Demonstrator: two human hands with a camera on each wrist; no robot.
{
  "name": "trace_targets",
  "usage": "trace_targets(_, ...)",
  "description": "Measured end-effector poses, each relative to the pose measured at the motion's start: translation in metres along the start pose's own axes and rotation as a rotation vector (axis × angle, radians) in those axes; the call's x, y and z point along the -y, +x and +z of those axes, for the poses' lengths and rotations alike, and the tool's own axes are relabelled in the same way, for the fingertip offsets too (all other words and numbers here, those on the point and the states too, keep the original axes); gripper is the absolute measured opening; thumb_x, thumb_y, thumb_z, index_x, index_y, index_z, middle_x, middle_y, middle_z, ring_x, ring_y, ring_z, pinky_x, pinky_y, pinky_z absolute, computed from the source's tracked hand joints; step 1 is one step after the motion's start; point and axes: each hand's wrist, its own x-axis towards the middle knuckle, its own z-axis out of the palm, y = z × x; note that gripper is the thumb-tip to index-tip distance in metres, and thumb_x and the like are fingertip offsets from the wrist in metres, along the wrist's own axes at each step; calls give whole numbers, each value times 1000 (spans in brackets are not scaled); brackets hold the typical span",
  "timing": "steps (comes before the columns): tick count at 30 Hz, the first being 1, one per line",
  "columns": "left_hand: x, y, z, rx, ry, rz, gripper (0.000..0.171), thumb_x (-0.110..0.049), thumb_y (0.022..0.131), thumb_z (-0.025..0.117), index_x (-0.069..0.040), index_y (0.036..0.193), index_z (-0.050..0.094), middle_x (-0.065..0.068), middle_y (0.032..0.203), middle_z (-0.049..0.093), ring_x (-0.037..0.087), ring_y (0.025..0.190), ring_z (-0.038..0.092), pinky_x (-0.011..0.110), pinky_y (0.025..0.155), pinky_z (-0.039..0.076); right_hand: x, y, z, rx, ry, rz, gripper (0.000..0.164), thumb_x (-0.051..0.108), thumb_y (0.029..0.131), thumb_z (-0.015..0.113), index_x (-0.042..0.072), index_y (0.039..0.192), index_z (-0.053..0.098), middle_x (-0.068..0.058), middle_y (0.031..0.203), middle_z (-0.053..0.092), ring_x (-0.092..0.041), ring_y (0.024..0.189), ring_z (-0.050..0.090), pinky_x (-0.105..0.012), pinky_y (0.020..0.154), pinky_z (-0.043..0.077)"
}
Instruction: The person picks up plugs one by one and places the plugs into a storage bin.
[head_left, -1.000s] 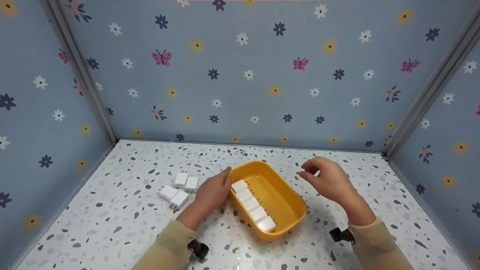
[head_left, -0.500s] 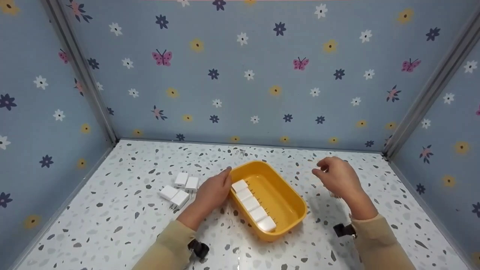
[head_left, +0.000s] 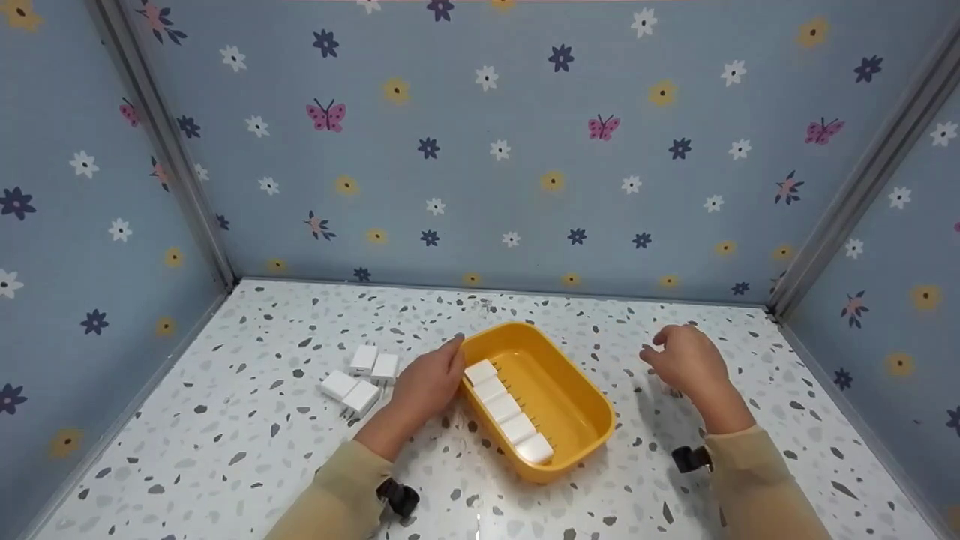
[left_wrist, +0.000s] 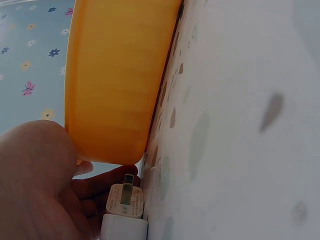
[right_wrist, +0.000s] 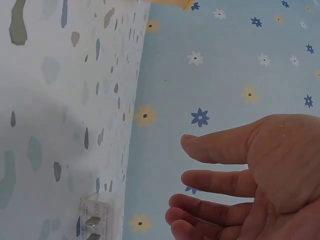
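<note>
A yellow plastic bin (head_left: 570,382) sits mid-table, with a row of white plug-in chargers (head_left: 504,407) along its left wall, prongs facing right. My left hand (head_left: 427,382) holds the bin at its far left corner, thumb at the rim and fingers outside. Several more white chargers (head_left: 360,397) lie just left of that hand; one charger (left_wrist: 125,200) shows close to its fingers in the left wrist view. My right hand (head_left: 690,364) hovers right of the bin, fingers loosely bent and holding nothing. A charger (right_wrist: 95,220) with two metal prongs lies below it, mostly hidden in the head view.
The speckled white tabletop (head_left: 247,465) is enclosed by blue flowered panels (head_left: 480,165) at the back and both sides. Grey metal posts (head_left: 169,157) mark the corners. Small black cameras (head_left: 397,496) are strapped at both wrists.
My right hand has moved right, away from the bin, and slightly lower in the head view. The left hand, the bin and the chargers have stayed in place.
</note>
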Motion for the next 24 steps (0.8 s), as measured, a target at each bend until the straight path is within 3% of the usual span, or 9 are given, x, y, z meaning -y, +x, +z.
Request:
trace_targets(4,0,0,0,3,2,0,55,-36,121,40,-9,167,51,12,163,59,38,147,59,56,124,45,-8,4,3,45,-24,43,53,29,107,73,-8,144,67,-30,141,68,-40,109,73,-61,97,61)
trace_targets(9,1,0,0,6,-1,-7,55,-37,121,40,-9,168,51,12,164,58,37,148,58,56,125,44,-17,6,4,78,-51,59,57,28,104,75,-15,140,65,-34,136,69,-41,105,74,-62,94,62)
trace_targets(13,1,0,1,9,2,-8,55,-37,121,40,-9,168,51,12,164,58,38,148,58,56,125,45,-21,8,7,92,-63,61,54,27,102,77,-16,132,68,-32,121,73,-36,92,73,-59,88,63)
trace_targets(19,0,1,1,15,-7,-18,56,-39,121,40,-10,168,50,10,165,58,36,149,58,55,125,44,-24,9,10,111,-63,94,36,27,100,79,-9,106,73,-16,89,71,-27,74,65,-44,68,58)
trace_targets(24,1,1,1,10,-19,-20,56,-39,121,41,-11,168,51,9,166,56,35,150,56,55,126,43,-25,9,11,127,-64,116,32,27,100,80,-3,97,71,-11,83,66,-25,72,60,-39,63,52)
